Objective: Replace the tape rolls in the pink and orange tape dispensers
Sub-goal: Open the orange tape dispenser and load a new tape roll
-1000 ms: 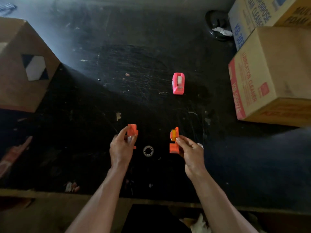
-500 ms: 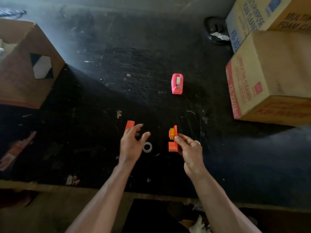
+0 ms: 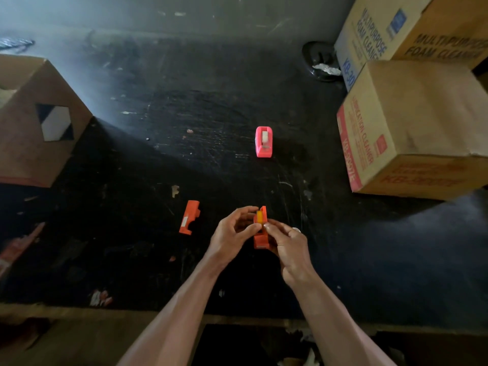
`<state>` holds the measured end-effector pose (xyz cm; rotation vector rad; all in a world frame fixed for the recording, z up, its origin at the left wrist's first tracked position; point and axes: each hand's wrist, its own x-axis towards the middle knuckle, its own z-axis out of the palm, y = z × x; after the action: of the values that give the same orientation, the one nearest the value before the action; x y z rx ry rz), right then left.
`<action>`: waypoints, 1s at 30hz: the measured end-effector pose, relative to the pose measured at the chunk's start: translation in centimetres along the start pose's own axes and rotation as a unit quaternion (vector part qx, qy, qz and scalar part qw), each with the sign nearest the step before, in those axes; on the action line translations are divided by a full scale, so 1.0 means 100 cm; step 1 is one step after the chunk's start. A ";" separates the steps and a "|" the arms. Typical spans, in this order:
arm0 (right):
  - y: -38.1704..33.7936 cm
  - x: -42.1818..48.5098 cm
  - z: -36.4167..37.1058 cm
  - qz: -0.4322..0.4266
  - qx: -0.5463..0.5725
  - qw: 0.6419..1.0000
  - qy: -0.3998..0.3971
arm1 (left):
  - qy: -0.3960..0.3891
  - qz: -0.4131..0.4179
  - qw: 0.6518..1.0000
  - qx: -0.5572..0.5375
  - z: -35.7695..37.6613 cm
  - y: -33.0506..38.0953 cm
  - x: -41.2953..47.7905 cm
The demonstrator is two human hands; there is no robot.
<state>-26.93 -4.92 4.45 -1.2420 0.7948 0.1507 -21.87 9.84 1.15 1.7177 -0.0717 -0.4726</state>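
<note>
The orange tape dispenser's body (image 3: 260,240) stands between my two hands, with a yellowish tape roll (image 3: 259,216) showing at its top. My right hand (image 3: 289,245) grips the body from the right. My left hand (image 3: 232,233) pinches it from the left, fingers by the roll. The dispenser's orange cover half (image 3: 189,217) lies flat on the black table (image 3: 158,159), left of my hands. The pink tape dispenser (image 3: 263,141) stands closed farther back, with a white roll inside. The small ring-shaped roll seen earlier is hidden behind my left hand.
Two stacked cardboard boxes (image 3: 412,128) stand at the right, another cardboard box (image 3: 39,122) at the left. A black dish with crumpled foil (image 3: 320,62) sits at the back right. Paper scraps dot the tabletop; its wooden front edge (image 3: 79,310) runs below.
My left hand set the orange cover half down on the table, then moved right to join my right hand on the orange dispenser body.
</note>
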 end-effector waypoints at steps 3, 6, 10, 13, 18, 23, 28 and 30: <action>0.000 0.006 -0.003 0.012 -0.005 1.000 0.000 | 0.012 0.002 1.000 0.003 0.000 -0.001 0.005; 0.000 0.014 -0.008 0.019 0.014 0.999 0.022 | 0.070 -0.022 0.997 0.033 -0.006 -0.007 0.020; -0.002 0.019 -0.016 0.025 0.022 0.998 0.051 | 0.139 -0.024 0.963 0.231 -0.023 -0.021 0.048; 0.001 0.021 -0.018 0.027 0.025 0.998 0.052 | 0.107 -0.038 0.941 0.319 -0.029 -0.020 0.057; 0.006 0.022 -0.020 0.025 0.021 0.998 0.053 | 0.081 -0.041 0.923 0.374 -0.027 -0.025 0.061; 0.014 0.020 -0.020 0.026 0.016 0.999 0.042 | 0.107 -0.060 0.933 0.338 -0.026 -0.023 0.055; 0.027 0.015 -0.019 0.041 0.008 0.998 0.040 | 0.162 -0.067 0.939 0.295 -0.032 -0.022 0.021; 0.034 0.013 -0.018 0.036 -0.001 0.999 0.037 | 0.169 -0.078 0.938 0.291 -0.034 -0.027 0.000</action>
<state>-28.51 -5.69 0.77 -1.2263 0.9042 0.1648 -21.31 13.57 -1.00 2.3803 0.1935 -0.2749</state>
